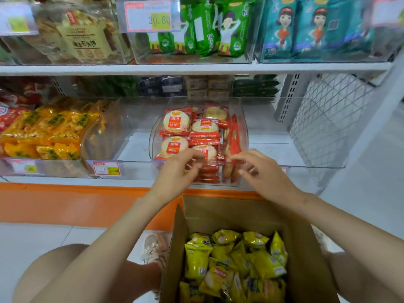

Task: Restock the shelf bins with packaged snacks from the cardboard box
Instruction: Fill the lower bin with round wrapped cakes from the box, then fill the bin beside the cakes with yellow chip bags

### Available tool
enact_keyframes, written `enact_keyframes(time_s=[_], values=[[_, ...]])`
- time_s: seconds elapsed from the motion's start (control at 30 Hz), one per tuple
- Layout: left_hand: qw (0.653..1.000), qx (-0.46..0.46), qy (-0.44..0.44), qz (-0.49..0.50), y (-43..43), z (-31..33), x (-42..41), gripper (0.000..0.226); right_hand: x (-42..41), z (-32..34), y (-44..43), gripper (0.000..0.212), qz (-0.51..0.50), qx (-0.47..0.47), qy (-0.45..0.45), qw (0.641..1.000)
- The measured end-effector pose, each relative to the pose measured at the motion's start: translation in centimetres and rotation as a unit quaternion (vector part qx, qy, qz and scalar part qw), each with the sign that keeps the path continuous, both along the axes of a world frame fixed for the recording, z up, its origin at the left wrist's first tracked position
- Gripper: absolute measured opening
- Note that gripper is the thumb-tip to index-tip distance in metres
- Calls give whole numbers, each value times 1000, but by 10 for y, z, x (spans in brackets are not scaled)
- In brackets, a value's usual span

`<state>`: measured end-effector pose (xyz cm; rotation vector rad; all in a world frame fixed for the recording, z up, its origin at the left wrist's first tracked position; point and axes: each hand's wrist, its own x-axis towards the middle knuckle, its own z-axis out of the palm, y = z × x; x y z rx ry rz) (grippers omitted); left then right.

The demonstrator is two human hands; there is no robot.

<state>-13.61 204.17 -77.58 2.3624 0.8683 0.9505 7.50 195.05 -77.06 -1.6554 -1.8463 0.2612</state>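
Yellow snack packets (236, 259) fill the cardboard box (306, 248) below the shelf, a clear bin (122, 127) stands unfilled, and the left hand (179, 171) and right hand (262, 173), fingers curled, reach the red-cracker bin (243, 127), grip impossible to tell.

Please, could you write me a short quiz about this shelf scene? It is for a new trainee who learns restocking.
1. Choose one: the snack packets in the cardboard box are A) red, B) yellow, C) green.
2. True or false: the left hand and the right hand are both at the front of the clear bin that holds red packets.
3. Fill the gap: the price tag before the green packets on the upper shelf reads ____.
Key: 1 B; 2 true; 3 20.80.
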Motion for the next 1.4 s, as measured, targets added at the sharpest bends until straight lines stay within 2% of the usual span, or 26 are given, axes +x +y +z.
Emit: enact_keyframes(time_s=[0.1,0.23,0.33,0.5,0.6,0.77,0.9,1.0,1.1,1.27,1.4], values=[[998,-28,13,-56,-18,-14,9,20,9,-17,-25,31,-1,-52,4,999],[991,-20,85,-103,-35,-51,24,21,23,-54,-44,26,-10,-141,-14,990],[979,-85,156,-95,-40,-99,38,25,31,-76,-48,29,13,-245,-63,967],[929,-248,274,-19,-37,-182,47,26,37,-99,-42,29,27,-302,-121,945],[892,-301,338,10,-46,-225,48,27,43,-110,-42,29,34,-328,-155,931],[868,-387,302,77,-79,-279,59,31,53,-125,-43,27,36,-345,-148,926],[830,-448,304,134,-106,-317,40,59,56,-135,-49,28,47,-363,-160,917],[817,-456,335,114,-104,-335,28,74,57,-140,-51,29,55,-377,-167,909],[802,-499,317,84,-92,-341,27,79,58,-142,-49,29,53,-380,-163,909],[815,-478,318,85,-93,-339,32,69,56,-142,-44,29,49,-396,-162,903],[817,-509,257,83,-101,-336,40,67,54,-143,-44,30,51,-411,-161,896]])
